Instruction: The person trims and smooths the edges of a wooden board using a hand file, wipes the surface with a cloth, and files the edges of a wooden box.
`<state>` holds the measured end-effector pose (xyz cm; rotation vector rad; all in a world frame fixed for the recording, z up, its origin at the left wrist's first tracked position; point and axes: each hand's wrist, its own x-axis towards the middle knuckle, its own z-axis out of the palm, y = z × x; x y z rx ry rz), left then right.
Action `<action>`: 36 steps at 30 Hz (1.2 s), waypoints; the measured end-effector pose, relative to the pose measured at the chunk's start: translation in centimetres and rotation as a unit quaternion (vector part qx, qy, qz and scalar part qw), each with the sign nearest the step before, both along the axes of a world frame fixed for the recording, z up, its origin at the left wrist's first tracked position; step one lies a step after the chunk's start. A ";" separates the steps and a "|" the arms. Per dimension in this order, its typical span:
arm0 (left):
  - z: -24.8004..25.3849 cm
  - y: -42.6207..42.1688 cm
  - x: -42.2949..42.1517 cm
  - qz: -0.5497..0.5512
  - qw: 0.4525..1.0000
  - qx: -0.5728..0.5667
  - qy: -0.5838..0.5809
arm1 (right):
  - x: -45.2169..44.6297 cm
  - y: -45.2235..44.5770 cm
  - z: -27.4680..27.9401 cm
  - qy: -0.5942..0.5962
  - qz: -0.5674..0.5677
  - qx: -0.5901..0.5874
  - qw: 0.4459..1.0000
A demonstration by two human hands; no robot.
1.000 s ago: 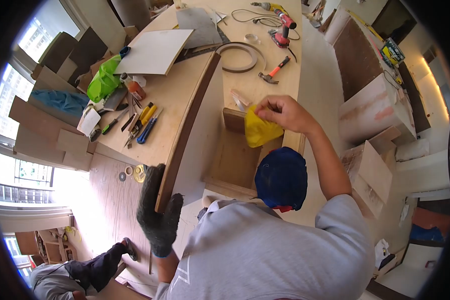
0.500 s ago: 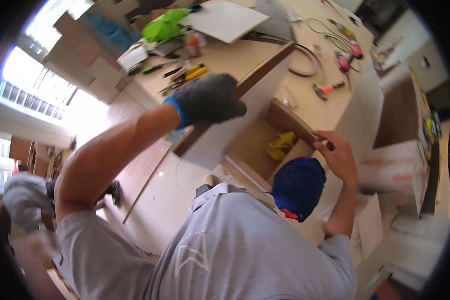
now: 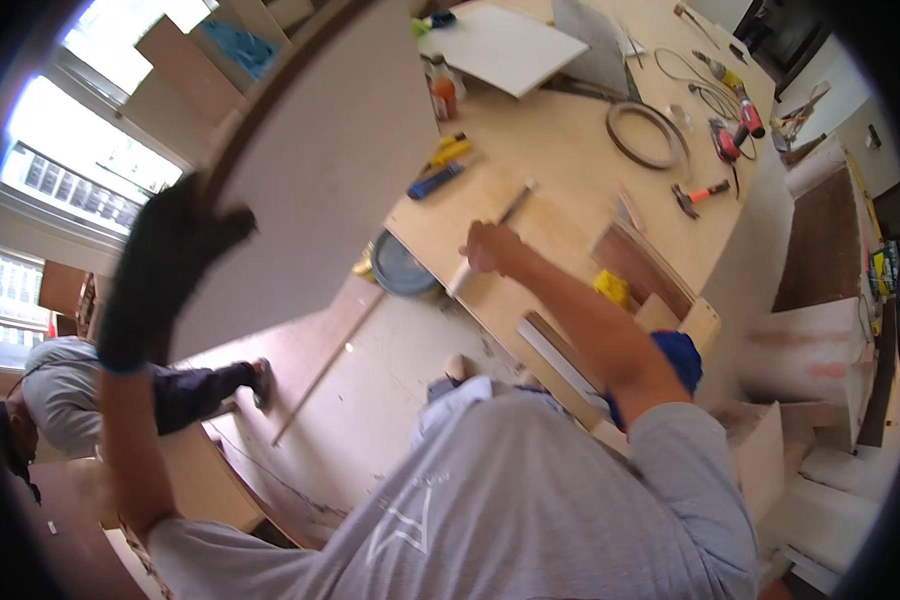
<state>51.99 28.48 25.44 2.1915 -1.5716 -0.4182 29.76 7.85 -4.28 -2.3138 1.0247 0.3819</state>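
My left hand [image 3: 170, 265], in a dark glove, grips the brown edge of a large white panel [image 3: 310, 190], which is raised and tilted at the left. Over the workbench's near edge, my bare right hand [image 3: 495, 248] is closed round a slim tool. A dark shaft with a pale tip [image 3: 517, 202] shows beyond the fist, and a white end shows below it; its kind is unclear. Under my right forearm lies a wooden drawer box [image 3: 645, 265], partly hidden, with a yellow cloth-like item [image 3: 611, 288] in it. A dark blue bundle [image 3: 678, 360] is half covered by my arm.
On the workbench [image 3: 560, 150] lie a hammer [image 3: 700, 198], red power tool [image 3: 727, 140], drill [image 3: 740, 95], tape roll [image 3: 645, 135], knives [image 3: 438, 178] and a bottle [image 3: 442, 90]. A lidded bucket [image 3: 402, 265] stands below. Another person [image 3: 65, 395] bends at the left.
My left hand has carried the panel left and upward. My right hand has left the drawer box's edge, moved left across the bench and closed on the slim tool.
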 end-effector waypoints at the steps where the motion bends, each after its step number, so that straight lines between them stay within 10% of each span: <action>1: -2.0 1.0 1.9 -0.027 0.998 -0.050 0.016 | 2.0 -0.5 -5.2 -0.031 -0.001 -0.083 0.996; 6: -3.8 4.8 4.8 0.017 1.000 -0.003 0.024 | 5.3 1.7 -12.1 0.102 -0.133 -0.095 0.981; 10: -4.5 4.8 6.6 -0.014 0.999 0.046 0.014 | 4.4 -0.1 -13.3 -0.081 -0.356 0.072 0.928; 15: -4.4 0.3 6.6 -0.161 0.982 0.082 -0.059 | 2.3 -1.9 -4.5 -0.467 -0.535 0.374 0.597; 18: -4.9 -3.3 5.3 -0.220 0.967 0.106 -0.078 | -3.4 -0.1 4.8 -0.513 -0.543 0.385 0.542; 22: -6.4 -7.9 3.0 -0.287 0.947 0.110 -0.091 | -12.3 7.1 12.1 -0.467 -0.442 0.150 0.751; 25: -8.3 -10.8 1.3 -0.340 0.933 0.079 -0.087 | -15.6 11.7 13.1 -0.453 -0.379 -0.080 0.803; 36: -6.8 -15.6 -12.2 -0.341 0.933 0.028 -0.108 | -18.6 15.2 12.1 -0.568 -0.359 0.069 0.737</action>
